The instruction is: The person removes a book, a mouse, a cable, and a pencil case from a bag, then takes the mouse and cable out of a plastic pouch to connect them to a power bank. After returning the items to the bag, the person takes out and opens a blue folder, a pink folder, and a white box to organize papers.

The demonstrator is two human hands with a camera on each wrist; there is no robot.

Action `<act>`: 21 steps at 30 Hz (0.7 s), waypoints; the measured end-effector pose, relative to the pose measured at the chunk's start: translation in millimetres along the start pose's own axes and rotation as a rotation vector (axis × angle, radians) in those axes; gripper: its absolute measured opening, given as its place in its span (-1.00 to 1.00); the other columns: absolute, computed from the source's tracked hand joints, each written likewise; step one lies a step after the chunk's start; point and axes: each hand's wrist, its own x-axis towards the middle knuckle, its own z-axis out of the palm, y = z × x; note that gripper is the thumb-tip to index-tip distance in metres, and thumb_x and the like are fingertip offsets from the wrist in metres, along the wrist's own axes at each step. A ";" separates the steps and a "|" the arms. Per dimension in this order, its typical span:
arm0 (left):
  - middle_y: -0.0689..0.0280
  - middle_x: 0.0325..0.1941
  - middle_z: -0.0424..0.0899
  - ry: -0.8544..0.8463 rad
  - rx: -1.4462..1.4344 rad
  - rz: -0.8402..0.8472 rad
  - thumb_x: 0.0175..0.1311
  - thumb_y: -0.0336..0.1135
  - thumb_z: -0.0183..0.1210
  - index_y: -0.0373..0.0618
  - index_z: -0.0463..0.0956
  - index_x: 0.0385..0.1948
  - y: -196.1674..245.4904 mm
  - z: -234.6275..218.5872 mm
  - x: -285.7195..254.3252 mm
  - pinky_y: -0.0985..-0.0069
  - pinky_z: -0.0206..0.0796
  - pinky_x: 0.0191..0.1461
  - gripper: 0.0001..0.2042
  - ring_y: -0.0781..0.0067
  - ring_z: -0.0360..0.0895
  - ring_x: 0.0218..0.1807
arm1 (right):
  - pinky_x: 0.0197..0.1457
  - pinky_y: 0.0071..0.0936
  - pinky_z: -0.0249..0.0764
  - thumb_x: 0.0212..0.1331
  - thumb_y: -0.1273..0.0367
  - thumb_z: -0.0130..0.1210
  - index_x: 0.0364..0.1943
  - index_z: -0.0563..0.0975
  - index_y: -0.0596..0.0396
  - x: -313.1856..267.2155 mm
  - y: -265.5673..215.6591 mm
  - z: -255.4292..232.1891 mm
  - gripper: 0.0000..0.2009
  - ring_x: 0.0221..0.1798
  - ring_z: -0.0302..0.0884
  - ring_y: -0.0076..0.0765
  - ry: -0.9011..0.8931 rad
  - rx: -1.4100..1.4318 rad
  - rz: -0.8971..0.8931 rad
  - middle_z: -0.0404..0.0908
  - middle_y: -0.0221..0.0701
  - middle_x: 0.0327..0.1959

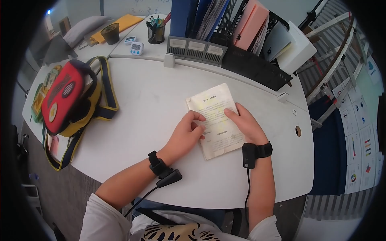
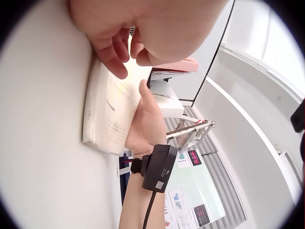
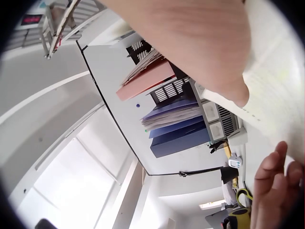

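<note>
A worn paperback book [image 1: 219, 140] lies on the white table with its printed, yellow-highlighted page facing up, tilted slightly in the head view. My right hand [image 1: 250, 125] grips its right edge, thumb over the page and the other fingers hidden. At the left edge, my left hand [image 1: 187, 134] has loosely bent fingers over the page margin. In the left wrist view its fingertips [image 2: 121, 71] hang close above the book [image 2: 112, 109], with a gap to the thumb. From the right wrist, the left hand [image 3: 274, 191] appears beside the page.
A red and yellow bag [image 1: 66, 96] with dark straps lies at the left. Along the back stand a pen holder [image 1: 156, 33], a white timer [image 1: 136, 48], blue folders [image 1: 183, 18] and a black file rack [image 1: 253, 66]. A low divider [image 1: 193, 66] crosses behind the book.
</note>
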 end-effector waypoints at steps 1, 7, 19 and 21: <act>0.31 -0.18 0.57 -0.013 0.004 0.001 0.55 -0.35 0.10 -0.16 0.42 0.13 -2.2 -1.3 0.6 0.52 0.47 0.03 -0.77 0.53 0.66 -0.16 | 0.15 -0.41 0.55 0.53 0.13 0.16 0.07 0.56 0.32 -2.6 -3.1 1.8 -0.57 0.01 0.67 -0.39 0.004 -0.038 -0.038 0.73 -0.21 0.00; 0.30 -0.05 0.55 -0.100 0.015 0.033 0.59 -0.26 0.12 -0.15 0.41 0.11 -2.9 -4.9 0.1 0.49 0.49 0.11 -0.76 0.53 0.61 -0.06 | 0.17 -0.47 0.54 0.63 0.09 0.00 0.12 0.61 0.29 -16.0 -20.9 -0.5 -0.54 0.03 0.65 -0.44 -0.025 0.022 -0.032 0.74 -0.28 0.02; 0.22 0.17 0.43 -0.274 -0.216 0.088 0.58 0.13 0.14 -0.17 0.31 0.17 -9.2 -15.6 5.2 0.23 0.54 0.41 -0.48 0.41 0.50 0.26 | 0.25 -0.36 0.53 0.48 0.04 0.19 0.18 0.48 0.38 -20.0 -20.8 6.3 -0.42 0.14 0.64 -0.29 -0.165 -0.005 -0.078 0.66 -0.13 0.10; 0.22 0.15 0.43 -0.280 -0.218 0.097 0.57 0.17 0.14 -0.17 0.30 0.16 -12.7 -16.1 5.9 0.23 0.55 0.40 -0.46 0.41 0.51 0.25 | 0.26 -0.26 0.55 0.33 0.04 0.32 0.14 0.47 0.40 -17.9 -17.1 7.1 -0.37 0.18 0.66 -0.08 -0.107 -0.378 -0.197 0.64 -0.01 0.07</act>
